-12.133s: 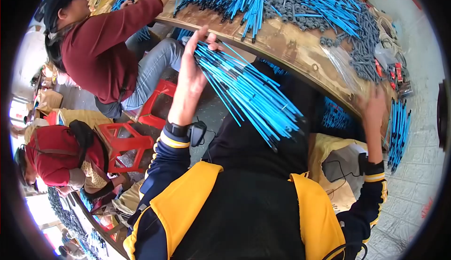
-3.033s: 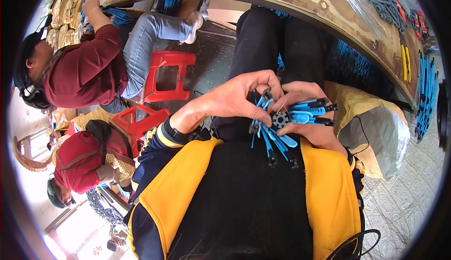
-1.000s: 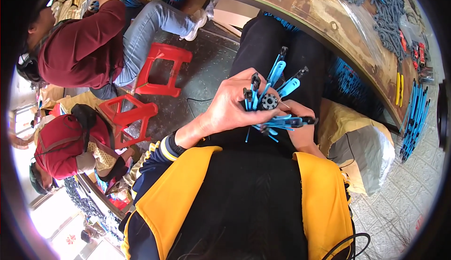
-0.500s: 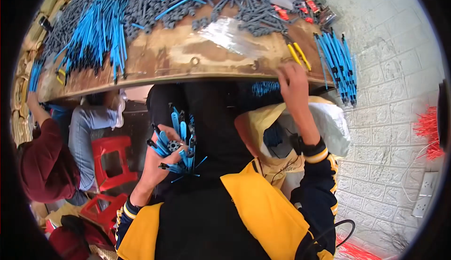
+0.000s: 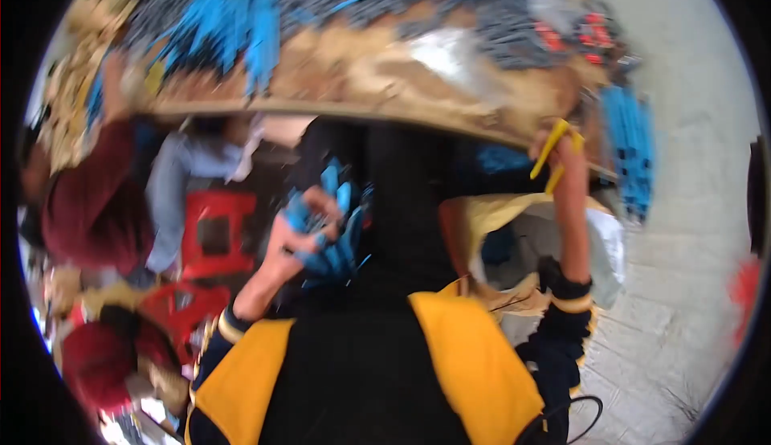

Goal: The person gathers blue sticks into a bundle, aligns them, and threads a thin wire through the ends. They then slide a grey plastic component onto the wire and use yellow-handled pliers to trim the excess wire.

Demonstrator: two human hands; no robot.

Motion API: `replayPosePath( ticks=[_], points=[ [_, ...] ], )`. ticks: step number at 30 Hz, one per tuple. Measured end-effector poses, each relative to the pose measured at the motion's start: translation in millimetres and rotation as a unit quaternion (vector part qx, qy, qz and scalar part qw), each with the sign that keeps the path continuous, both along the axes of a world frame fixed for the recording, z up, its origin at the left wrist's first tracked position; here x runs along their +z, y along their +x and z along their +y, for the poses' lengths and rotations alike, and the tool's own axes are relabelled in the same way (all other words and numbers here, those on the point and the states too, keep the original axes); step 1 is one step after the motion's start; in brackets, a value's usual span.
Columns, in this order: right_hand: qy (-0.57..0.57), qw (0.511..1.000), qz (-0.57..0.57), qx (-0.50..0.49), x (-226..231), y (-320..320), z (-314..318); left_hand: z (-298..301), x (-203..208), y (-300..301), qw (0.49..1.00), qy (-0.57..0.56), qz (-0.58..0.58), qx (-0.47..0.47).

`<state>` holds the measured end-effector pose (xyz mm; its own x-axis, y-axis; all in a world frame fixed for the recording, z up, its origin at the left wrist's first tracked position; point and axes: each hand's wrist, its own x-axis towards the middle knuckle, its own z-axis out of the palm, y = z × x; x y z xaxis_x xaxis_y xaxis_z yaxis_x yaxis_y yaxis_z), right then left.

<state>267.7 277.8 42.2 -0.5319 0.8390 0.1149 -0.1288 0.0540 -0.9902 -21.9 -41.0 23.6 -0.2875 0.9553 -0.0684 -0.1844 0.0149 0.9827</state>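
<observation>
My left hand (image 5: 295, 232) is closed around a bundle of blue strips (image 5: 344, 240) above my lap. Black ends show on some strips, but motion smears the detail. At the table's right front edge, my right hand (image 5: 551, 141) grips yellow-handled pliers (image 5: 548, 154). Their two handles stick out toward me, spread apart, while the jaws are too blurred to make out.
On the wooden table (image 5: 321, 75) lie heaps of blue strips (image 5: 229, 23) and grey plastic parts (image 5: 514, 35). More blue strips (image 5: 630, 156) hang by its right edge. An open sack (image 5: 466, 216) stands below. A co-worker (image 5: 92, 196) sits left near a red stool (image 5: 193, 236).
My right hand has taken the yellow-handled pliers off the table. The left hand still holds the blue bundle. The whole view has shifted and blurred, and the co-worker's arm has moved up.
</observation>
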Motion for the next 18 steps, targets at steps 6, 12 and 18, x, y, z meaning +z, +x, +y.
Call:
replayPosePath(
  ticks=[6, 12, 18],
  points=[
    [-0.13, 0.863, -0.346, 0.345, 54.3, -60.3, -162.8, -20.6, 38.8, 11.5, 0.994, -0.075, 0.083, 0.01],
    [0.474, 0.803, -0.259, 0.252, 22.4, -98.2, -209.1, -55.4, 42.4, 21.5, 0.987, -0.036, 0.146, 0.059],
    [0.62, 0.733, -0.228, 0.163, 22.0, -122.0, -211.0, -64.4, 35.8, 9.7, 0.99, -0.021, 0.122, 0.06]
  ],
)
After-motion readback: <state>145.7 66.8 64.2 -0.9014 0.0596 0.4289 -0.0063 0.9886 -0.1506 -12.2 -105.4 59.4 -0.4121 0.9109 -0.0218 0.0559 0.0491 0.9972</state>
